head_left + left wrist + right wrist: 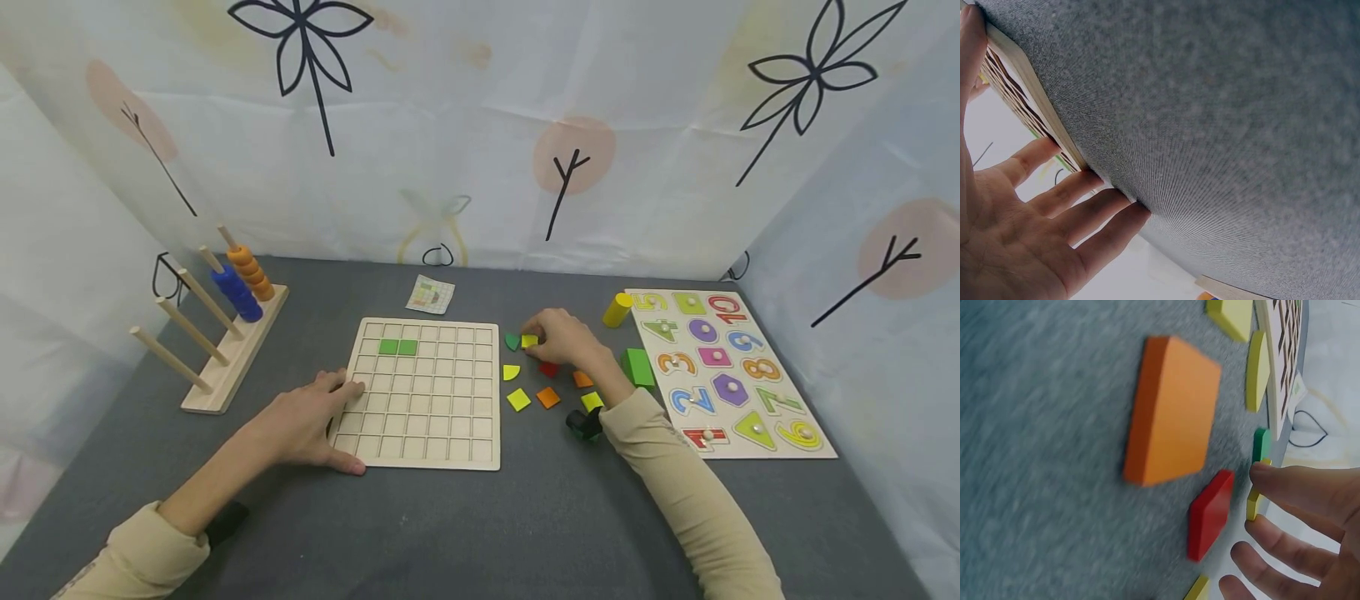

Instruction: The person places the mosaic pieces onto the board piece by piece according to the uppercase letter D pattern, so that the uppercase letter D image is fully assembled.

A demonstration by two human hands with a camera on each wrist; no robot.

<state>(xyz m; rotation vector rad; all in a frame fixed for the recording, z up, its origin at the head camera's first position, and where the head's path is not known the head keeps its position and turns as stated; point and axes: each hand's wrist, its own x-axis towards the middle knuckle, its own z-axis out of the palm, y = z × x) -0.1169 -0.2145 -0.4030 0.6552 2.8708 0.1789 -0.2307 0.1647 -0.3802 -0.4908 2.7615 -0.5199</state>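
A wooden grid board (442, 406) lies on the grey table, two green squares (407, 347) side by side near its upper left. At its left edge rests my left hand (311, 425), thumb by the near corner; in the left wrist view its extended fingers touch the board's side. Right of the board, my right hand (564, 337) pinches a small yellow tile (1253, 503) between thumb and a finger. Touching or very near that tile is a green piece (512, 342) with a curved edge. A red tile (1211, 515) lies close under the hand.
Around the right hand lie a yellow rounded piece (511, 372), a yellow square (518, 400) and an orange square (548, 397). Further right stand a yellow cylinder (617, 310), a green block (638, 367) and a number puzzle (716, 333). A peg stand (217, 387) is left; a pattern card (431, 295) lies behind.
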